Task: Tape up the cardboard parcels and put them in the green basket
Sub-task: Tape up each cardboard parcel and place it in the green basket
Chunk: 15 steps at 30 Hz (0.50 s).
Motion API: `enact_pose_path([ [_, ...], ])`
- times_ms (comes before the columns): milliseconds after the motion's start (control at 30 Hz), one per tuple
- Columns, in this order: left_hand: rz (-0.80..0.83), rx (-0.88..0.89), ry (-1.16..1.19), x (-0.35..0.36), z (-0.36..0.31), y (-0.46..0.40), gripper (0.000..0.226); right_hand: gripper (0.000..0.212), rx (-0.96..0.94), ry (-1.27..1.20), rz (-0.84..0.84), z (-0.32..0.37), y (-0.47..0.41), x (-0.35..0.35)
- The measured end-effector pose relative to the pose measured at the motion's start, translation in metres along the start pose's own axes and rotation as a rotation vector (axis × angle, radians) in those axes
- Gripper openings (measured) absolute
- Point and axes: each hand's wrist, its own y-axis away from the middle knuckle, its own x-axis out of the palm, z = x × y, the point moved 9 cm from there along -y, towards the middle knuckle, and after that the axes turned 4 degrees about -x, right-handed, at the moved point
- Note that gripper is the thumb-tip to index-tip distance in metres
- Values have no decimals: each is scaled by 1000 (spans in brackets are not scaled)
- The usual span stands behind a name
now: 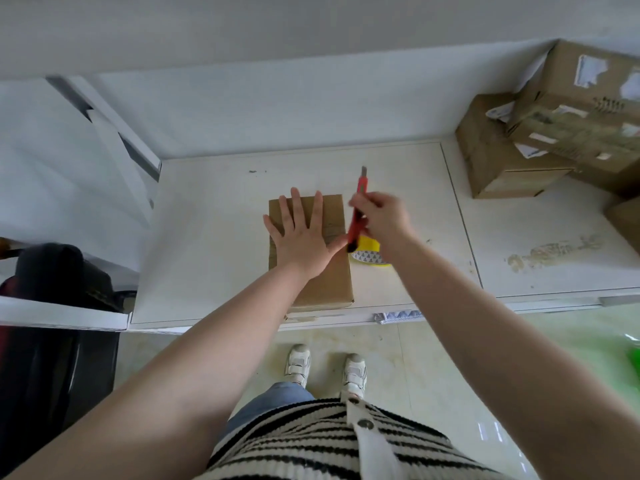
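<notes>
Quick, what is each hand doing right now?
Left hand: open, fingers spread flat, pressing on the cardboard parcel.
Right hand: closed around the red utility knife.

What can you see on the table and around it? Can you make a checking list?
Surface: white table, scuffed and stained on the right.
Job's things: cardboard parcel near the front edge; yellow tape roll beside it; red utility knife.
Clutter: stacked cardboard boxes at the far right.
Hands: left hand flat on the parcel; right hand holds the knife.
Cables: nothing seen.
Surroundings: white wall, tiled floor, dark chair on the left.
</notes>
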Motion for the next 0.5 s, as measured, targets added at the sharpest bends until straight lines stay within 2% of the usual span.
enact_pose_path([
  [67,23,-11,-6,1,0,-1,92,19,37,29,2,-17,8,9],
  [200,23,-7,6,-2,9,-2,97,29,-66,277,-12,-20,7,-10],
  [367,1,-15,1,-4,18,-3,96,35,-104,411,205,-23,14,-12],
  [500,-4,-2,2,-3,17,-4,97,22,-46,396,249,-27,12,-15],
])
